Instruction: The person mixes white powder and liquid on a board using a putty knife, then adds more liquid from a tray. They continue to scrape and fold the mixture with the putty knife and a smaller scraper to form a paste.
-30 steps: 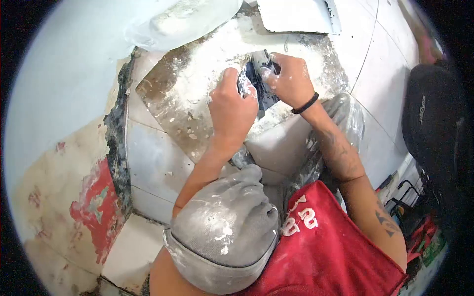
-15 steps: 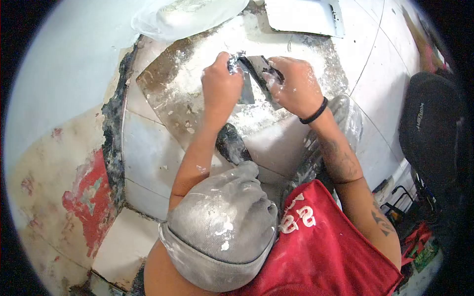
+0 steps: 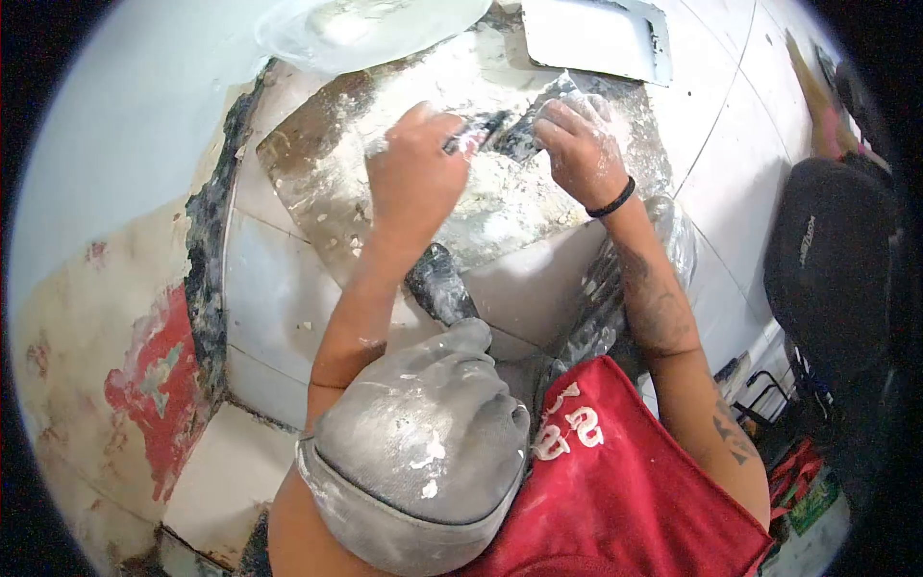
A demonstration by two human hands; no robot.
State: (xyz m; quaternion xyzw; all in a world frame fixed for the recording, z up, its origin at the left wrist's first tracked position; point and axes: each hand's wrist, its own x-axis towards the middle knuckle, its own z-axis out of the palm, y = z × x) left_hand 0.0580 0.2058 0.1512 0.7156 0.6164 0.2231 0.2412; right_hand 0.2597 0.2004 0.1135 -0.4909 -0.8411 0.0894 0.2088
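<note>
My left hand (image 3: 418, 163) is closed around a putty knife, its dark, blurred blade (image 3: 492, 130) pointing right toward my other hand. A wide dark scraper (image 3: 524, 135), its face smeared with white powder or paste, is gripped in my right hand (image 3: 582, 144), which wears a black wristband. The two tools come close together over a worn board (image 3: 312, 207) covered in white powder (image 3: 500, 216). White residue coats the fingers of both hands.
A clear plastic bag or basin (image 3: 370, 34) and a white tray (image 3: 596, 43) stand behind the board. My grey, dusty knee (image 3: 413, 442) and dark shoe (image 3: 440, 284) are in front. A black bag (image 3: 832, 250) lies right; a patchy wall (image 3: 115, 269) rises left.
My right hand has moved slightly up and turned the wide scraper, so its smeared face now shows. The left hand has shifted left and its knife now points right instead of downward.
</note>
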